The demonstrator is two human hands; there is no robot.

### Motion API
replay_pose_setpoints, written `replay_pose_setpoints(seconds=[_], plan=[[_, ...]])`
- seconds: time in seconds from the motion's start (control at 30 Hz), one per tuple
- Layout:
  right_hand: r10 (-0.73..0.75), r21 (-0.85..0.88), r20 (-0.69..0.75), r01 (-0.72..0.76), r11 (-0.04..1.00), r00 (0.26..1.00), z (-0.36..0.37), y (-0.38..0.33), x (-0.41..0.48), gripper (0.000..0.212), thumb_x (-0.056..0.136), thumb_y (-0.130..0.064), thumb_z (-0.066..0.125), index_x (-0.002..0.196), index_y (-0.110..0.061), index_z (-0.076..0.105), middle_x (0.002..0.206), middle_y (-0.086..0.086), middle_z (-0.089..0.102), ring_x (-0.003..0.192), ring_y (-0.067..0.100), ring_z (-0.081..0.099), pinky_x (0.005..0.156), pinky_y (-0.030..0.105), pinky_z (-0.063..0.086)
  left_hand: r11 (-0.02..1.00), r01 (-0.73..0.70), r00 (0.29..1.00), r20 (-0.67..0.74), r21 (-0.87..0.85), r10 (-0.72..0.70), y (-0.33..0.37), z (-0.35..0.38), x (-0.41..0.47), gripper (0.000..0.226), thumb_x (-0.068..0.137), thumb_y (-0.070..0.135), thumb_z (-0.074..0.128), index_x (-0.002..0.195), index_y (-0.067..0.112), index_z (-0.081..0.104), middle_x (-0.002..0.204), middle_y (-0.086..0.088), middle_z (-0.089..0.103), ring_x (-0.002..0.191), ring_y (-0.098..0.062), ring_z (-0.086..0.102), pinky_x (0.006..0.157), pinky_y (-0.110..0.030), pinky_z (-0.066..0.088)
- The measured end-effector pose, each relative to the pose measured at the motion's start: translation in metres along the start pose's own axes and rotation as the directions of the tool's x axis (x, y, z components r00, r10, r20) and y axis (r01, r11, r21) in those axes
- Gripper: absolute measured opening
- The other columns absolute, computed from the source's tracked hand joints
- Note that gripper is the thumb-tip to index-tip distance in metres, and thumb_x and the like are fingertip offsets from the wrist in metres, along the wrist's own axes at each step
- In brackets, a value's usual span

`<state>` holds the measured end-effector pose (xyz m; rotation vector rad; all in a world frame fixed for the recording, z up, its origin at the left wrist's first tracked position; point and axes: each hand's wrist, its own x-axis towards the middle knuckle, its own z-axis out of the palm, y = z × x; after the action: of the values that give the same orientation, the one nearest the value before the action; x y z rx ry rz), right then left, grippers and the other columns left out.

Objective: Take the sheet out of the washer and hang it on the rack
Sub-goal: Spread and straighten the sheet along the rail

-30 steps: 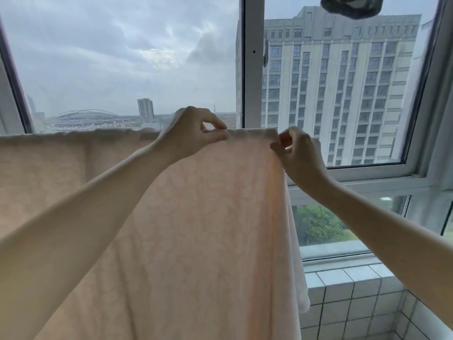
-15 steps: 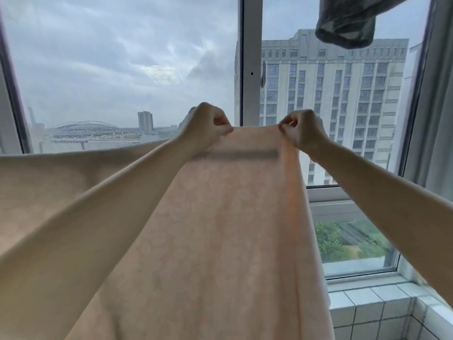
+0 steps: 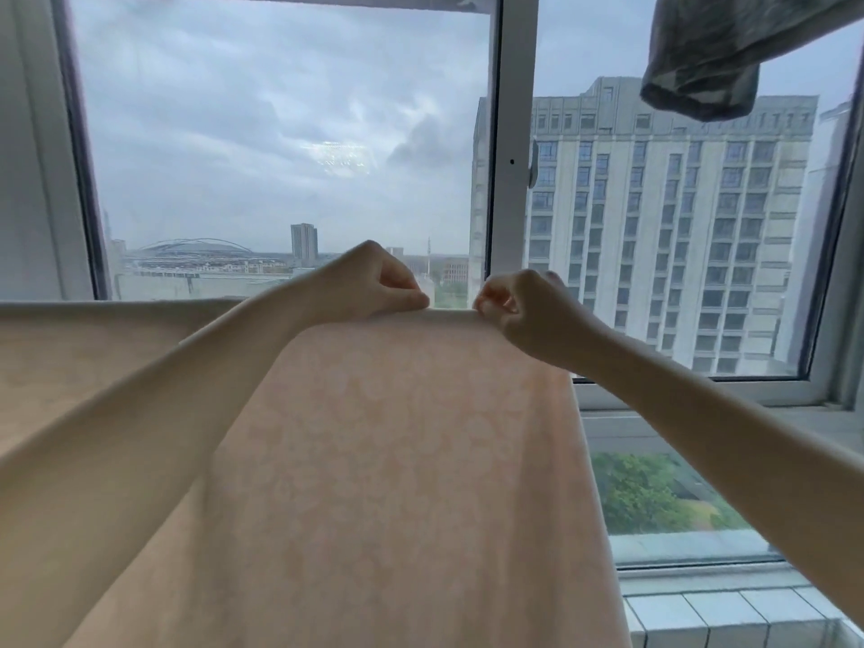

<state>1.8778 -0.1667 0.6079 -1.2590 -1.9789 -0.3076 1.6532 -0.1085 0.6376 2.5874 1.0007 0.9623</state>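
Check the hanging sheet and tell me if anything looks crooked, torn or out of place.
Nothing stands out. The peach sheet hangs smooth, with no tear or stain showing; its top edge runs level where the left hand and right hand pinch it. The rack beneath is hidden. A grey garment hangs above right.

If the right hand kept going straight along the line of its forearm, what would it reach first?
Probably the left hand: the right hand points up and leftward along the sheet edge both pinch. Past that, the white window frame; depth is unclear.
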Motion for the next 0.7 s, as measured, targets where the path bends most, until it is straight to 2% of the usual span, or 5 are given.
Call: replay_pose_setpoints(seconds=[0.27,0.37,0.5,0.6,0.7], plan=[[-0.118,-0.082,-0.004,0.117,0.990,0.993,0.033,-0.057,0.026,0.016,0.094,-0.025,0.059,0.093,-0.013,0.070,0.081,0.002,0.070,0.069,0.016,0.066,0.069,0.038,0.058,0.984,0.155,0.982,-0.122,0.084,-0.144,-0.056,-0.071,-0.068,0.019,0.083,0.037,0.072,0.076,0.019,0.077,0.075,-0.011,0.069,0.063,-0.010,0.057,0.063,-0.030,0.043],[-0.124,-0.073,0.020,0.125,0.989,0.992,0.052,-0.084,0.038,0.018,0.094,-0.027,0.057,0.092,-0.014,0.069,0.083,0.004,0.070,0.073,0.019,0.066,0.071,0.040,0.057,0.981,0.175,0.977,-0.140,0.077,-0.163,-0.077,-0.093,-0.098,0.022,0.077,0.050,0.072,0.082,0.030,0.077,0.079,0.006,0.073,0.076,-0.006,0.067,0.070,-0.025,0.047],[-0.126,-0.055,0.030,0.128,0.990,0.992,0.077,-0.118,0.054,0.019,0.094,-0.027,0.056,0.095,-0.013,0.069,0.087,0.005,0.071,0.078,0.023,0.066,0.074,0.041,0.056,0.968,0.210,0.972,-0.133,0.137,-0.192,-0.109,-0.122,-0.130,0.037,0.067,0.064,0.070,0.084,0.031,0.076,0.074,0.000,0.069,0.066,-0.005,0.057,0.064,-0.025,0.040],[-0.129,-0.001,0.033,0.129,0.992,0.991,0.096,-0.146,0.062,0.021,0.094,-0.032,0.058,0.098,-0.014,0.068,0.091,0.002,0.071,0.081,0.019,0.066,0.076,0.040,0.056,0.966,0.240,0.961,-0.160,0.092,-0.224,-0.136,-0.148,-0.152,0.013,0.071,0.049,0.077,0.082,0.043,0.075,0.081,0.004,0.073,0.075,-0.008,0.064,0.069,-0.024,0.044],[-0.090,-0.025,-0.048,0.088,0.996,0.995,0.114,-0.169,0.072,0.017,0.093,-0.029,0.056,0.097,-0.017,0.068,0.091,0.001,0.070,0.082,0.022,0.065,0.076,0.040,0.055,0.965,0.244,0.963,-0.146,0.100,-0.229,-0.160,-0.173,-0.170,0.023,0.074,0.032,0.081,0.089,0.046,0.072,0.089,0.017,0.074,0.084,-0.002,0.067,0.072,-0.013,0.048]])
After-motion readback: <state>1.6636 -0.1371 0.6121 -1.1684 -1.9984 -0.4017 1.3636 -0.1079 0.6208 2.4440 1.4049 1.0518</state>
